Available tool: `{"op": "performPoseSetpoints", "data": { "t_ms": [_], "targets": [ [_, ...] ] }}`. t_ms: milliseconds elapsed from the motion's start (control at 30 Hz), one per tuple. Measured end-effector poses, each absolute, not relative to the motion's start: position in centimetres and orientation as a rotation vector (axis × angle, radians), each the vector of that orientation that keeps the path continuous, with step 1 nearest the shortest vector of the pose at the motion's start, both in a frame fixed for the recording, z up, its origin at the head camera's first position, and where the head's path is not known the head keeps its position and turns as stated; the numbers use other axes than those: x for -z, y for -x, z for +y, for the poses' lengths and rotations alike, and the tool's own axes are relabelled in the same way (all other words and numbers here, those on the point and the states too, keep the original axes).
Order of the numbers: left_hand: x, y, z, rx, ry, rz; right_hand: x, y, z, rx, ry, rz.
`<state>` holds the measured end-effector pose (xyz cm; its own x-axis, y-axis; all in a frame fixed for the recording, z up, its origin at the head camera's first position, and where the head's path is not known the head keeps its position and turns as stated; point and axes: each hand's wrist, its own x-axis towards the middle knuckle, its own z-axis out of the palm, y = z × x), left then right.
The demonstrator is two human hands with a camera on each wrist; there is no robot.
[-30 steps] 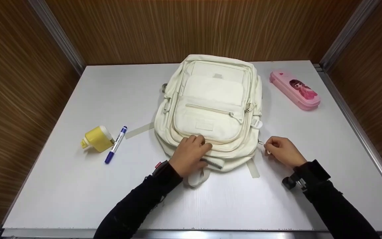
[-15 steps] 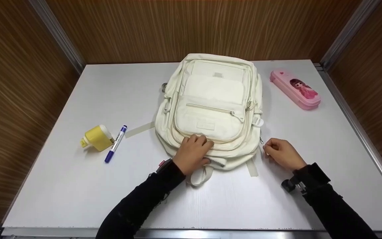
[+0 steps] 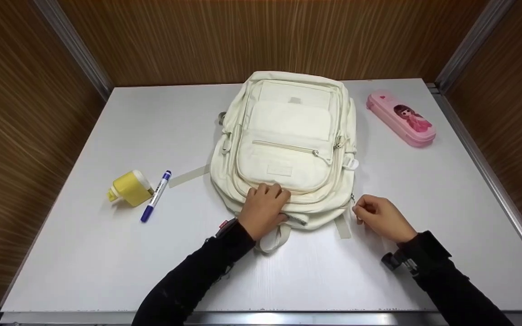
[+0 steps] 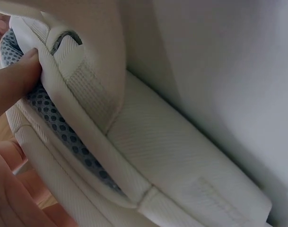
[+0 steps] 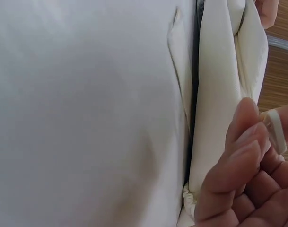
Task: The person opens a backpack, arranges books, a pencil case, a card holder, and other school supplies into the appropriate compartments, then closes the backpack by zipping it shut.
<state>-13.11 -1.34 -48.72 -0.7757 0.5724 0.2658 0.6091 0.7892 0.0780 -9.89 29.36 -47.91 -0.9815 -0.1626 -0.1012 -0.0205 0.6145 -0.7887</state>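
Note:
A cream backpack lies front side up on the white table, its handle loop toward me. My left hand grips the backpack's near edge, fingers over the top. In the left wrist view the thumb presses against dark mesh padding on the back side. At the lower right side of the bag, my right hand pinches a zipper pull. The right wrist view shows the pull's pale tab between thumb and fingers, beside the bag's edge.
A yellow bottle with a white base lies on its side at the left, close to a blue and white marker. At the back right rests a pink pencil case. Straps stick out from under the bag. Wooden panels enclose the table.
My right hand has moved slightly toward me and to the left with the zipper pull. My left hand keeps its grip on the backpack's near edge. The head view has shifted a little.

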Motion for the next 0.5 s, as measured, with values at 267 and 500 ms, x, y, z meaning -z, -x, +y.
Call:
{"op": "performPoseSetpoints", "data": {
  "t_ms": [267, 500],
  "targets": [
    [48.5, 12.9, 0.4, 0.235, 0.843, -2.796, 47.3, 9.0, 28.2, 1.322, 0.223, 2.654],
    [48.6, 12.5, 1.5, 0.228, 0.792, -2.799, 47.4, 9.1, 28.5, 1.374, 0.197, 2.605]
  ]
}}
